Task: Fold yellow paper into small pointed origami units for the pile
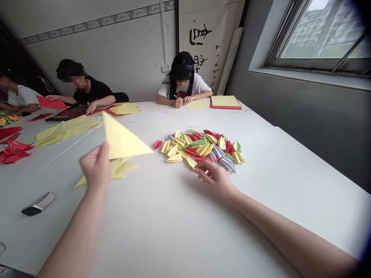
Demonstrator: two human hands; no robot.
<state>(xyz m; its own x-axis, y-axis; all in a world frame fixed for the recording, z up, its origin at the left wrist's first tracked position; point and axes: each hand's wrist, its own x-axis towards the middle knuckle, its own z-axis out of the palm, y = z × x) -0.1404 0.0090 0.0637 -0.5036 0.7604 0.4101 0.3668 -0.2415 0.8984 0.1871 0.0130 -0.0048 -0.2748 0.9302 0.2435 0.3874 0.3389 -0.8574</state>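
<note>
A yellow paper triangle is pinched in my left hand, held up above the table. Below it and partly covered by my hand and the triangle lie more yellow folded papers. My right hand rests low over the table with its fingers loosely curled and apart, nothing visible in it. Its fingertips are at the near edge of a pile of small folded paper pieces in red, yellow, green and pale purple. Whether they touch a piece I cannot tell. One red folded piece lies just left of the pile.
A smartwatch-like band lies at the left on the white table. Yellow sheets and red folded papers lie farther left. Across the table, a person writes beside a paper stack. Two other people sit at the left.
</note>
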